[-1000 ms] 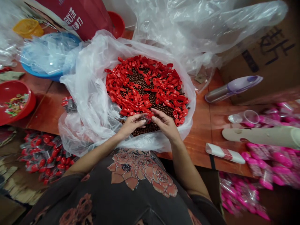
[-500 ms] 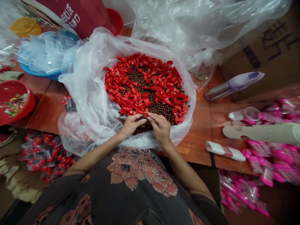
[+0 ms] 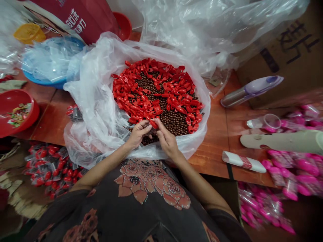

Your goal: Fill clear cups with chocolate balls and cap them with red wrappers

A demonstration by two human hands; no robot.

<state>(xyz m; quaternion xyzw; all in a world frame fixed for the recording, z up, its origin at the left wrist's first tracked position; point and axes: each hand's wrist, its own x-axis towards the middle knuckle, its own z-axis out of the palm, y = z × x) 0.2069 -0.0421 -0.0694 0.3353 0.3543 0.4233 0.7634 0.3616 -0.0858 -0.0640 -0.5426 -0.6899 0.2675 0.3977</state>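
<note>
A small red plastic piece (image 3: 153, 124) is pinched between the fingertips of both my hands. My left hand (image 3: 138, 134) grips it from the left, fingers curled. From the right, my right hand (image 3: 167, 139) holds it with thumb and fingers closed. Both hands are over the near side of a wide container lined with a white translucent plastic bag (image 3: 93, 101). Inside lie small round brown balls (image 3: 174, 121), with many loose red plastic pieces (image 3: 141, 104) scattered over them. What my fingers cover of the held piece is hidden.
A blue basin (image 3: 58, 84) of clear bags and a red bowl (image 3: 32, 114) stand left. Packed red items (image 3: 54, 168) lie lower left. Right are a purple-topped flask (image 3: 252, 90), a pale tube (image 3: 280, 140), pink packed items (image 3: 302, 166) and a cardboard box (image 3: 275, 80).
My fingers have shifted around the red piece, and more of it now shows. My right hand has moved slightly left and is more upright. The view has shifted slightly.
</note>
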